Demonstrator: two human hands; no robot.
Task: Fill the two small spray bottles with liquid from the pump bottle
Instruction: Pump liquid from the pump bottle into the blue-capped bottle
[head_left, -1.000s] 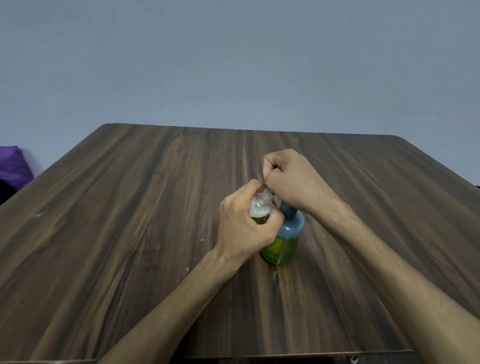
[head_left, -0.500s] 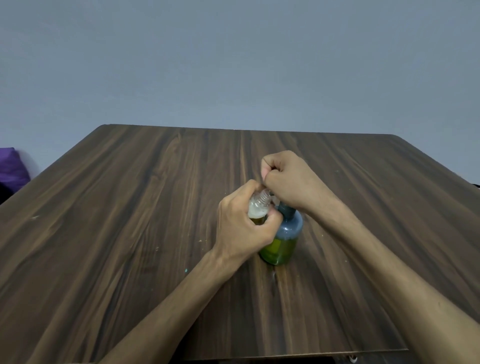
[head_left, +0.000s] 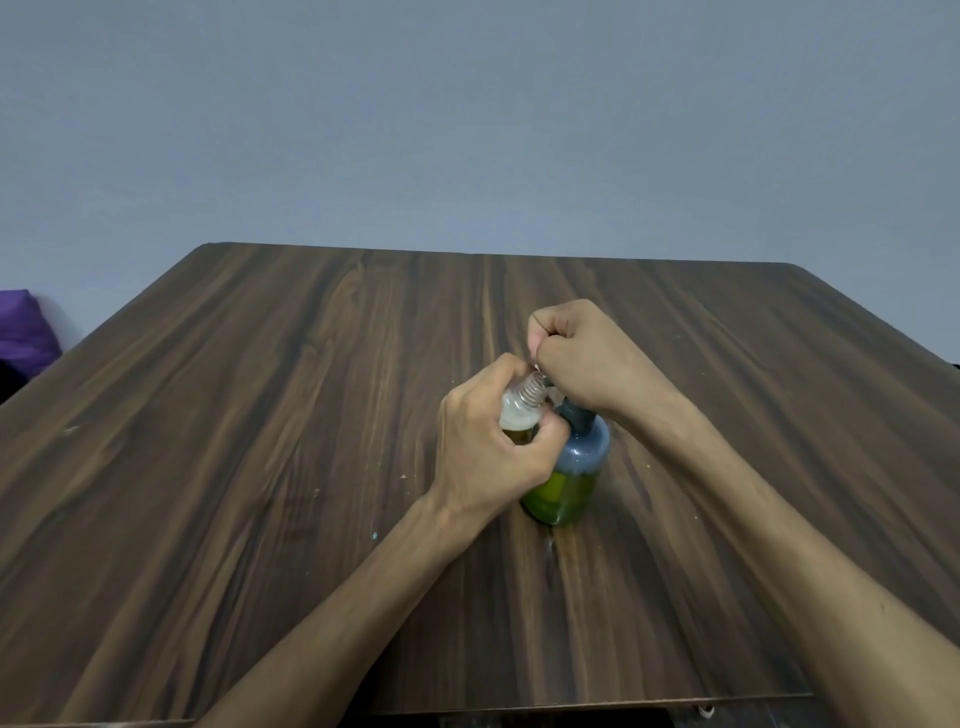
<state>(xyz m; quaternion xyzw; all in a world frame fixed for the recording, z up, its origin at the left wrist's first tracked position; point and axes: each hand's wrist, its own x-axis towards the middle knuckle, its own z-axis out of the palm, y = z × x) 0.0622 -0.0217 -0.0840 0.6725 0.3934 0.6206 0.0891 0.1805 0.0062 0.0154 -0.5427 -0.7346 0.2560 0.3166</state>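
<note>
Pump bottle, the source of the liquid, stands upright near the middle of a dark wood-grain table. Just to its left, the left hand curls round a small spray bottle, holding its bare threaded neck tilted toward the pump's spout. The small bottle is clear plastic, with yellowish liquid low inside and pale foam above it. To the right, the right hand is a closed fist bearing down on the pump head, which it hides. The pump bottle is round-shouldered, translucent blue-grey above and green with liquid below, with a dark collar. Filling well probably needs the spout kept over the narrow neck and slow, full presses, or liquid will run down onto the table. The second spray bottle is not in view.
</note>
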